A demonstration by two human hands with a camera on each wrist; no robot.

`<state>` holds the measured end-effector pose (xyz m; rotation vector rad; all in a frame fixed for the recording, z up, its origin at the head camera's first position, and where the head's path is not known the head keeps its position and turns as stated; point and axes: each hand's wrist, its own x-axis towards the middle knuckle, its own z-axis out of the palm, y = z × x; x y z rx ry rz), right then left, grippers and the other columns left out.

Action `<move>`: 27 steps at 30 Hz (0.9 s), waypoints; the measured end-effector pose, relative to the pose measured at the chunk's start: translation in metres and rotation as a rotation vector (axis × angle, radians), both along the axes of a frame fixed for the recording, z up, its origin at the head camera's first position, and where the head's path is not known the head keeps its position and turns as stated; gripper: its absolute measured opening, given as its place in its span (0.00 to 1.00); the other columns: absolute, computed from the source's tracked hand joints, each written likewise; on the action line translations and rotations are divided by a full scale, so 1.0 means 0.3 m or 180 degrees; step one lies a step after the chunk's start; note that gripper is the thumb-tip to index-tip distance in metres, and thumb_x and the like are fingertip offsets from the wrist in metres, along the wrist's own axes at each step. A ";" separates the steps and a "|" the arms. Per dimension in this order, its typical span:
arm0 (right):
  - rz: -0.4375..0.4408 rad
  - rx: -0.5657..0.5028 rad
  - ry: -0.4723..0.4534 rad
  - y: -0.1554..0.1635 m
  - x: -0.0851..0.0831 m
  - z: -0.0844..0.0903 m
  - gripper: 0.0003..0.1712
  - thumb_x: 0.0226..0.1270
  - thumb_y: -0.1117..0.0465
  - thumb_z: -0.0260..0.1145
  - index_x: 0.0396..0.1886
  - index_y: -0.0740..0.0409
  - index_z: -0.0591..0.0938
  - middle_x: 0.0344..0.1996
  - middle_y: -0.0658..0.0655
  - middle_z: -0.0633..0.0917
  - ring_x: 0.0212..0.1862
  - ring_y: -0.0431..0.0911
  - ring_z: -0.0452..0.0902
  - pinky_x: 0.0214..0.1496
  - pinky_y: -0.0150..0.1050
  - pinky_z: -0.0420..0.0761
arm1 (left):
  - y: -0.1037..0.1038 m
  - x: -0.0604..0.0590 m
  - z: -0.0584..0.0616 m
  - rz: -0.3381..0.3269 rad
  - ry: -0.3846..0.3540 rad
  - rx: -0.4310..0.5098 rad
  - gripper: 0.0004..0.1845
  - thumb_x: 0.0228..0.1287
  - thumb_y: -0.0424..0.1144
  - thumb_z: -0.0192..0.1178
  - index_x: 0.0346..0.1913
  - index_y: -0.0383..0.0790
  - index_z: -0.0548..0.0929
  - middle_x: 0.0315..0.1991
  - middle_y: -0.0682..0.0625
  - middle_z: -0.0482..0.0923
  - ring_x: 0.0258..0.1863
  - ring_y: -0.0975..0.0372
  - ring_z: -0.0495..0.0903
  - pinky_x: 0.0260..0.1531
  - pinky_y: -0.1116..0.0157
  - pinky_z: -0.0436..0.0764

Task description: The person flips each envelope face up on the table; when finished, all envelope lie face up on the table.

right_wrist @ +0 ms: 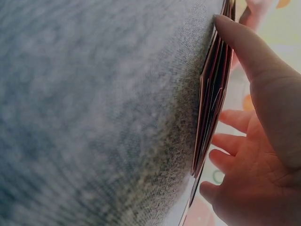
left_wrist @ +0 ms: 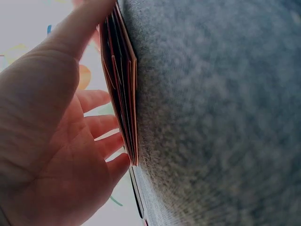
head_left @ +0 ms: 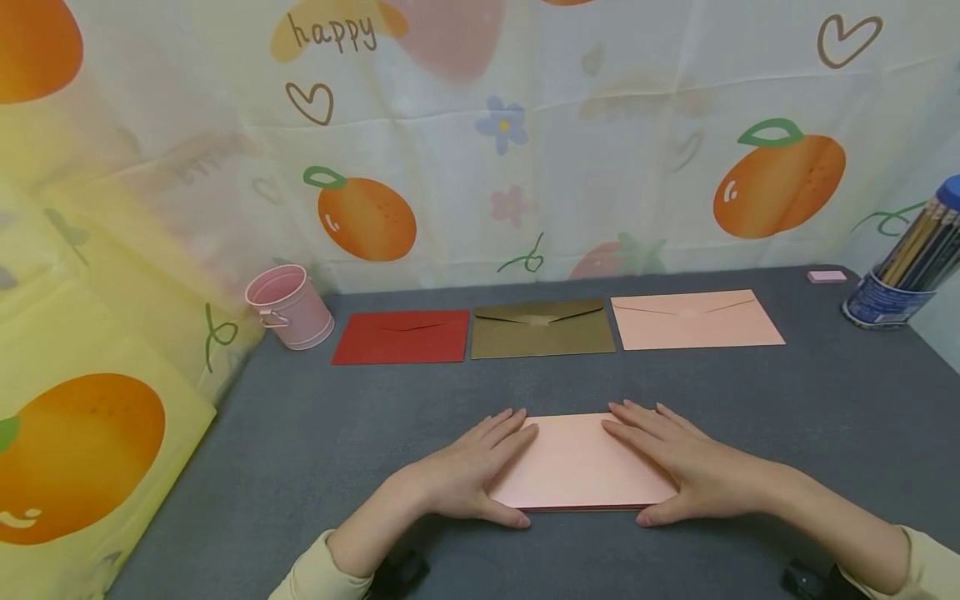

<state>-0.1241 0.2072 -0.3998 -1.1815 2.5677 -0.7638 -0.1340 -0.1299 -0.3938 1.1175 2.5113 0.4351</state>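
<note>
Both hands bracket a stack of envelopes [head_left: 581, 462] lying flat on the grey felt-like table mat [head_left: 825, 417]. The left hand [head_left: 468, 471] has its fingers straight across the stack's left end with the thumb at the near edge; the right hand [head_left: 678, 467] mirrors it on the right end. Neither curls round anything: it is a flat, pressing hold. The wrist views show several thin, stiff paper layers, pink on top with darker ones beneath. Squeezed unevenly, I judge the smooth envelopes could fan out or skew. Beyond the fingertips lie a red envelope [head_left: 402, 337], an olive envelope [head_left: 542, 328] and a pink envelope [head_left: 696, 319].
</note>
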 end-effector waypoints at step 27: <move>-0.0183 0.0033 -0.0222 0.003 -0.007 0.012 0.50 0.58 0.32 0.66 0.76 0.44 0.62 0.75 0.55 0.58 0.74 0.61 0.51 0.66 0.68 0.55 | -0.014 -0.021 0.025 0.0108 -0.0088 0.0200 0.44 0.55 0.64 0.64 0.73 0.53 0.65 0.76 0.51 0.52 0.74 0.57 0.51 0.68 0.48 0.58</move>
